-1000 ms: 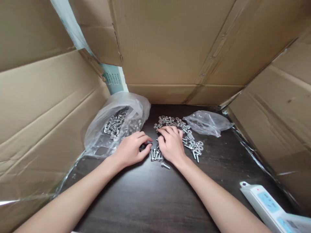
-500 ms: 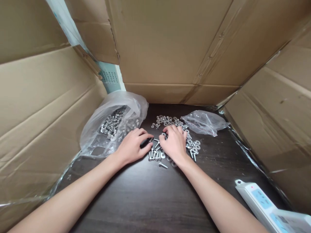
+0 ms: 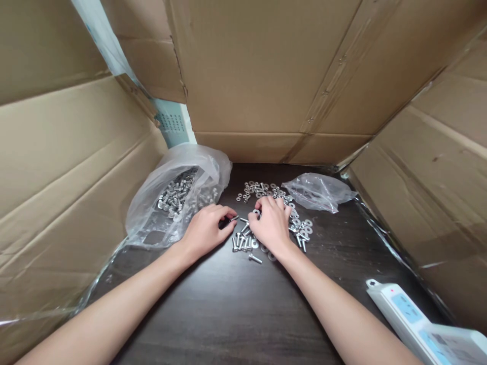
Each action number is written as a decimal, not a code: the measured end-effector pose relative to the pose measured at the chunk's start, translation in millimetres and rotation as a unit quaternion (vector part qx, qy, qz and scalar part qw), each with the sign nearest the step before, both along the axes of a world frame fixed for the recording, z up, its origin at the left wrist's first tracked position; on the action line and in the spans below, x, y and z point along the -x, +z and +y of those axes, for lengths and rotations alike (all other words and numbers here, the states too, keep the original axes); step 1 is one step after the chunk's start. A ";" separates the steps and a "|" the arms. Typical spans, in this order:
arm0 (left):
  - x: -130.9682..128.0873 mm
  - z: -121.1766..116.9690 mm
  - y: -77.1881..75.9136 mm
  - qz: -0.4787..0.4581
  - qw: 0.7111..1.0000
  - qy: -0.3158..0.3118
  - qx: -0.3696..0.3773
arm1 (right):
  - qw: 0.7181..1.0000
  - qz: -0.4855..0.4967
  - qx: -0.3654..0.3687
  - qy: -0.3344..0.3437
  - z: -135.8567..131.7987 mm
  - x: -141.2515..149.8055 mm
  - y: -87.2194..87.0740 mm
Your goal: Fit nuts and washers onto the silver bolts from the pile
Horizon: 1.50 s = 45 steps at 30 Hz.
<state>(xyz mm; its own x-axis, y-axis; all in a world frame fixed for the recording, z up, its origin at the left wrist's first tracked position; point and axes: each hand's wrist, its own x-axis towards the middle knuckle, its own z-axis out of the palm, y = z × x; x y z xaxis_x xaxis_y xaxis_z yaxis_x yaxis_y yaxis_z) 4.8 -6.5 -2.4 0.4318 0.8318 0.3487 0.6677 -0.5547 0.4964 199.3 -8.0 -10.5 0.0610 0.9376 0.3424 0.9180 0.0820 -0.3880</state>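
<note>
Between the thumb and index finger of my left hand (image 3: pixel 207 227) is a small metal bolt (image 3: pixel 235 218), just left of the loose hardware. My right hand (image 3: pixel 271 220) is curled low over the pile, with a flat washer (image 3: pixel 256 212) showing between thumb and index finger; its other fingertips are hidden. Several hex bolts (image 3: pixel 242 242) lie grouped between and below the hands, and a single bolt (image 3: pixel 255 258) rests nearer to me. More washers (image 3: pixel 306 226) and bolts spread right of my right hand. Nuts and washers (image 3: pixel 253 187) lie beyond it.
An open plastic bag (image 3: pixel 175 197) full of bolts stands beside my left hand. A crumpled clear bag (image 3: pixel 321 191) lies at the back right. A white power strip (image 3: pixel 411 314) sits at the front right. Cardboard walls (image 3: pixel 266 76) enclose the dark tabletop (image 3: pixel 224 309).
My left hand has shifted slightly left, away from the pile, and the bolt in its fingertips shows more plainly. My right hand has hardly moved.
</note>
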 end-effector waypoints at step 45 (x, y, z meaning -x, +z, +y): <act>3.5 1.7 -1.0 -0.169 0.985 -0.032 0.004 | 0.950 0.186 -0.094 0.235 -9.2 8.7 3.6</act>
